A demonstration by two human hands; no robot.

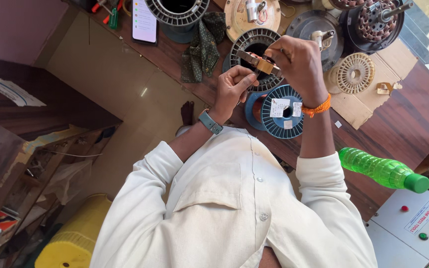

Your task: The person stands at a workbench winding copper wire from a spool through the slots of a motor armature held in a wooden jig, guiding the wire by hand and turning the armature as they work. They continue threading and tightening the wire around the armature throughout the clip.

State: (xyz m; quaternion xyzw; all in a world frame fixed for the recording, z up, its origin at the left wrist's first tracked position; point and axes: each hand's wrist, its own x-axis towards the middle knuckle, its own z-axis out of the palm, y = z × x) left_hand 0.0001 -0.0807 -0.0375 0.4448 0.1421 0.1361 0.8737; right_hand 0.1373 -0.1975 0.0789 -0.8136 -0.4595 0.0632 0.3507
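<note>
Green bottle (381, 169), blue spool (280, 111), orange wristband (318, 107), white shirt (234, 198).

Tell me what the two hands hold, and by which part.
Both hands, left hand and right hand, pinch a small brass-coloured metal part at opposite ends.

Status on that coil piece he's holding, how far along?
Done: copper wire already wraps the small coil former. In hand: left hand and right hand hold it above the ring stator. Left: stator slots look bare; the blue wire spool stands alongside.
</note>
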